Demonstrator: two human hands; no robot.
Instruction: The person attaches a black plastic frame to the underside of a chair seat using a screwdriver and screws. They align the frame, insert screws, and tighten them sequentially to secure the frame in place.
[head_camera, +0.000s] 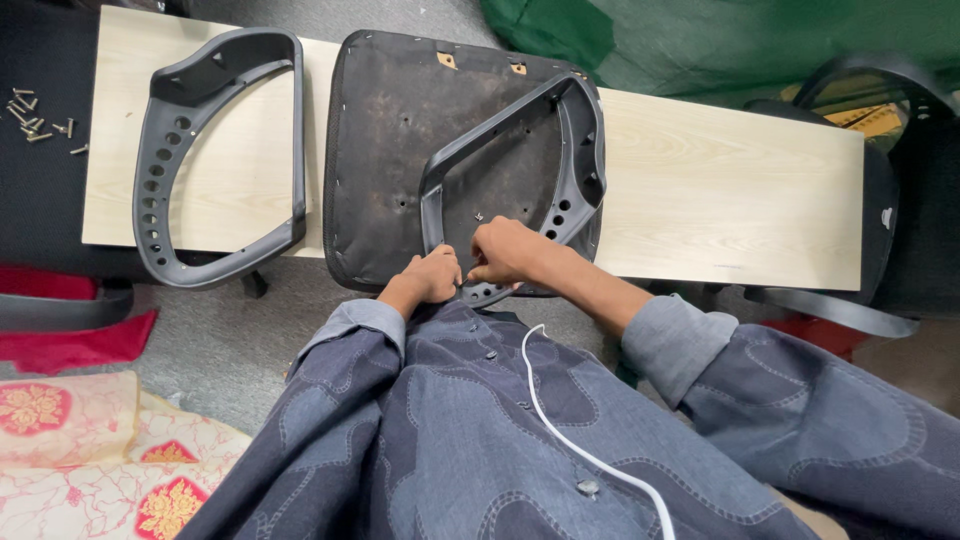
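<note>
Left hand (432, 277): fingers curled shut, resting on the near end of the grey armrest (520, 165). Right hand (503, 251): fingers pinched together on that same end. Armrest lies on upturned seat base (385, 150), centre frame, atop pale wooden surface (720, 190). Second armrest (215, 150), upper left; loose screws (35, 120), far left.

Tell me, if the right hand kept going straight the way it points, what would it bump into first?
The right hand points left toward the left hand, so it would probably bump that first. Both sit on the near end of the grey armrest lying on the upturned seat base. Depth is hard to judge.
</note>
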